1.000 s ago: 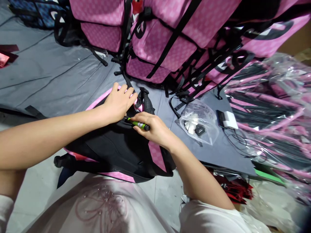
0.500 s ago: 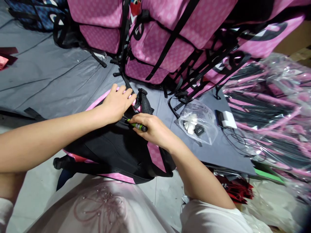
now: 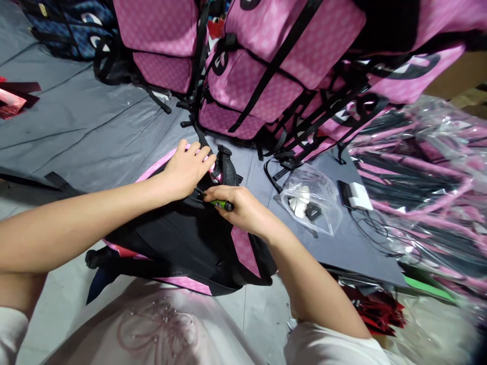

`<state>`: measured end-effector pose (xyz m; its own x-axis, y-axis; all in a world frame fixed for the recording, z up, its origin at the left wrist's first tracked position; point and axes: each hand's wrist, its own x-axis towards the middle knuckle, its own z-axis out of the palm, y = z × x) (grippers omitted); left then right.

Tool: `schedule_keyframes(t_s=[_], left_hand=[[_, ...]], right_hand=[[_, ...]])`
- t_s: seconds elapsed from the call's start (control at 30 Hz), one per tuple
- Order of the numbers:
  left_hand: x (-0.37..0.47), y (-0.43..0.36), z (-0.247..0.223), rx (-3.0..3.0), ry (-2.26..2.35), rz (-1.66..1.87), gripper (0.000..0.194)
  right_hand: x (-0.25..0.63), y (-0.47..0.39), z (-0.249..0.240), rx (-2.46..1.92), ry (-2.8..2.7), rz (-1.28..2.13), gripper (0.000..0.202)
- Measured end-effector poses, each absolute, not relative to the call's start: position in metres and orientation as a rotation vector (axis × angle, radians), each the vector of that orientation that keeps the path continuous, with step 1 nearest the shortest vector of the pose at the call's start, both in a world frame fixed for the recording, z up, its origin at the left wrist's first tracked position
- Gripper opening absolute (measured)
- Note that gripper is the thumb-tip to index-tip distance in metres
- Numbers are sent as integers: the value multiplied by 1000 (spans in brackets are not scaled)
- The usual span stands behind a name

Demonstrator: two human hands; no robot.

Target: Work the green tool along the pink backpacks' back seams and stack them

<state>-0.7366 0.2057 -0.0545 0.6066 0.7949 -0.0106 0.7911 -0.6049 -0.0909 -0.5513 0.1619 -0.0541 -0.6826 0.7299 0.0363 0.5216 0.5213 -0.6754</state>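
Observation:
A black and pink backpack (image 3: pixel 182 238) lies across the table's near edge, against my body. My left hand (image 3: pixel 188 170) grips its upper part near the pink piping, fingers curled over the fabric and thumb out of sight. My right hand (image 3: pixel 238 205) is closed round a slim green-and-black handled tool (image 3: pixel 222 205), whose tip end meets the black fabric just beside my left hand. What kind of tool it is I cannot make out. A black strap with a buckle (image 3: pixel 226 157) stands up just beyond both hands.
Pink checked backpacks (image 3: pixel 243 76) stand along the table's far side, a blue one (image 3: pixel 79 28) at far left. To the right lie a clear bag (image 3: pixel 310 200) of small pieces, a white device (image 3: pixel 359 196) with cables, and plastic-wrapped pink-and-black goods (image 3: pixel 414 177).
The whole view has shifted slightly, so things appear a little lower. My right hand keeps hold of the tool, less of which now shows; my left hand stays on the backpack.

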Motion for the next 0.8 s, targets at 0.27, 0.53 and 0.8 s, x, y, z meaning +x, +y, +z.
schedule_keyframes(t_s=[0.27, 0.53, 0.8], left_hand=[[-738, 205, -57, -2737, -1346, 35, 64], [-739, 204, -60, -2716, -1347, -1, 63], [-739, 205, -63, -2712, -1349, -19, 63]], right_hand=[[-553, 159, -54, -1133, -2440, 915, 45], [-558, 150, -53, -1217, -2414, 825, 40], [-578, 127, -67, -1502, -2129, 575, 18]])
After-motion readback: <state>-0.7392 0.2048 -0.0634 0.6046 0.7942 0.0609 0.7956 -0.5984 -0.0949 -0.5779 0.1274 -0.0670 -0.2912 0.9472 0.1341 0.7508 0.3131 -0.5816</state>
